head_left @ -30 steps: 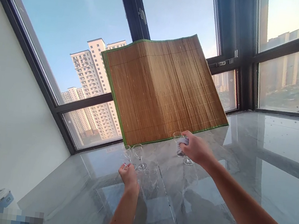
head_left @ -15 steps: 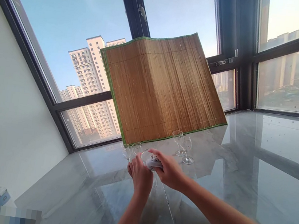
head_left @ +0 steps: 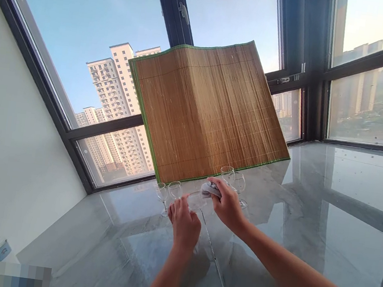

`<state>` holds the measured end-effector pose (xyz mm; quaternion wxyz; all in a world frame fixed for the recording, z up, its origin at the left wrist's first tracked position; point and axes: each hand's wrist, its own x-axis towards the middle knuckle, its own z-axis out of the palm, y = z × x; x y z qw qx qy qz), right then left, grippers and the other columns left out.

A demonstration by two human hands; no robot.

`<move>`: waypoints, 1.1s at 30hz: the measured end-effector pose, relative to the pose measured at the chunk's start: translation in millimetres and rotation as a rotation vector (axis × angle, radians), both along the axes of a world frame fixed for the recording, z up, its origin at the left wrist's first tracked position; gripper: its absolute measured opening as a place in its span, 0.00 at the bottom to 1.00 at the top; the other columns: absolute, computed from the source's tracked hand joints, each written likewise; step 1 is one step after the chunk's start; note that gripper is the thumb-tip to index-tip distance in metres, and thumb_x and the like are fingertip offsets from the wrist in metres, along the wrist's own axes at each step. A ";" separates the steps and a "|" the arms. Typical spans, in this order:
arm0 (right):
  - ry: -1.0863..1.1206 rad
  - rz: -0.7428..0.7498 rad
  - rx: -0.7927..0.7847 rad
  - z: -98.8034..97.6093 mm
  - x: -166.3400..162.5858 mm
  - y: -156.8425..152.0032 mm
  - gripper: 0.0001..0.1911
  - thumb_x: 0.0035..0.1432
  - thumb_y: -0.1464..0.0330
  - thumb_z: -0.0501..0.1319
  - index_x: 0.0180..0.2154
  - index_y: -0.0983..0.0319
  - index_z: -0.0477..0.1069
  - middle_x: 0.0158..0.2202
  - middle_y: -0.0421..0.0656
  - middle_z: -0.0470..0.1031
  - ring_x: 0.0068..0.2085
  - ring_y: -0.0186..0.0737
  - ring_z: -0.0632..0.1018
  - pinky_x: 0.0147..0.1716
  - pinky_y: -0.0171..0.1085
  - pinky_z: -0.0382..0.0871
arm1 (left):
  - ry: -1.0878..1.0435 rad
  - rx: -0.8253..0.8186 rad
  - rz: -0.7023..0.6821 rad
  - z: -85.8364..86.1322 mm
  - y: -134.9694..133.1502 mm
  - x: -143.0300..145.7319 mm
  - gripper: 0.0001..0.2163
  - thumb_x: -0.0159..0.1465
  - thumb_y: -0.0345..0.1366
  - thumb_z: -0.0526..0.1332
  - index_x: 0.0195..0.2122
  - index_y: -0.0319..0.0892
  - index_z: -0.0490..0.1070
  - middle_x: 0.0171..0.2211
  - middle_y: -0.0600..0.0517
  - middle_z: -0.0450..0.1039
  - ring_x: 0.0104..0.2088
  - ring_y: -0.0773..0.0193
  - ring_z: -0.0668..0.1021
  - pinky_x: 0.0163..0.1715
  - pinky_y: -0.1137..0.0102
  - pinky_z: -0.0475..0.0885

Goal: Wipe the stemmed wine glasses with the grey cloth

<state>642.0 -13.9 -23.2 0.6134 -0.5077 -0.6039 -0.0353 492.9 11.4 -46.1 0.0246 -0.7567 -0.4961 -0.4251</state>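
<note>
1. Goblets of clear, thin-stemmed glass (head_left: 161, 193), two of them, stand just beyond and left of your left grip; your knuckles could tip them.
2. Your left hand (head_left: 184, 222) is curled, pinching a tilted clear glass goblet (head_left: 195, 201); fingers hide the exact hold.
3. That goblet, between your hands, should prove light, stiff, slippery and fragile; take it by the stem, off the rim.
4. Your right hand (head_left: 227, 205) pinches a soft grey-white cloth wad (head_left: 211, 190) beside the bowl; contact is hard to tell.
5. Two more clear stemmed goblets (head_left: 238, 181) crowd just beyond it, before the green-edged brown slatted mat (head_left: 213, 113).
6. Open room lies rightward, over the glossy grey marbled counter (head_left: 297, 195).
</note>
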 end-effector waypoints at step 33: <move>0.042 0.191 -0.126 -10.4 -10.6 6.0 0.23 0.59 0.71 0.53 0.56 0.59 0.53 0.42 0.44 0.74 0.37 0.39 0.75 0.40 0.40 0.66 | 0.000 -0.005 -0.006 -1.7 0.9 -1.3 0.23 0.55 0.22 0.52 0.52 0.43 0.64 0.44 0.47 0.69 0.50 0.54 0.69 0.54 0.58 0.56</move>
